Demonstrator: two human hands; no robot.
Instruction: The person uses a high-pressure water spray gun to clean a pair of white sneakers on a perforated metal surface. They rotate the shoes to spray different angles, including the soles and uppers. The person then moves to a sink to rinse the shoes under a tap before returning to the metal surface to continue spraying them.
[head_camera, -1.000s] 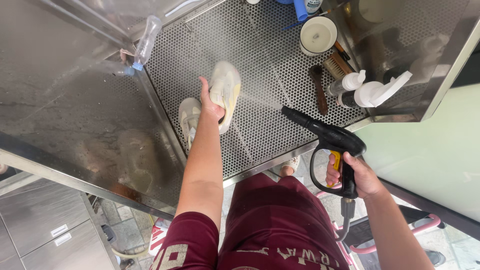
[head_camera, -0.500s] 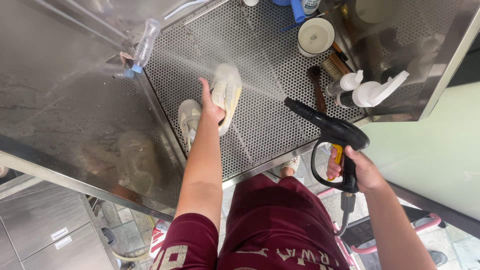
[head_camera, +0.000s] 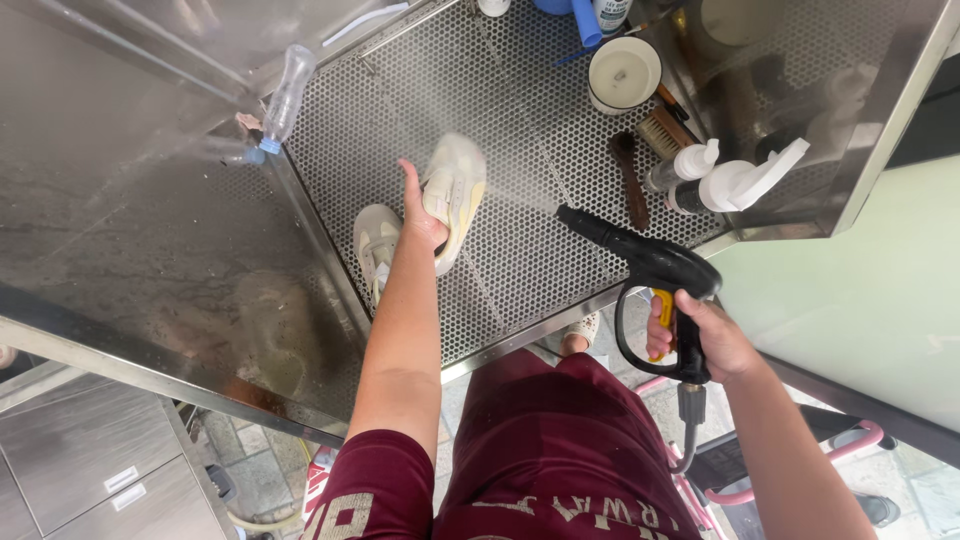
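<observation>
Left hand (head_camera: 420, 215) clamped on spray-blurred pale shoe (head_camera: 455, 195), right hand (head_camera: 705, 335) around black spray gun (head_camera: 650, 265).

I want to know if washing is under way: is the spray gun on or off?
On. A misty jet runs from the spray gun nozzle toward the pale shoe held by the left hand.

Person, head view. Wears a dark maroon short-sleeved shirt (head_camera: 560, 450), lower centre of frame, with pale block lettering across the chest at the bottom edge and pale print on the left sleeve (head_camera: 365, 490). Forearms bare below the sleeves. Both hands bare: left hand (head_camera: 420, 215), right hand (head_camera: 705, 335). No gloves, watch or rings visible.
</observation>
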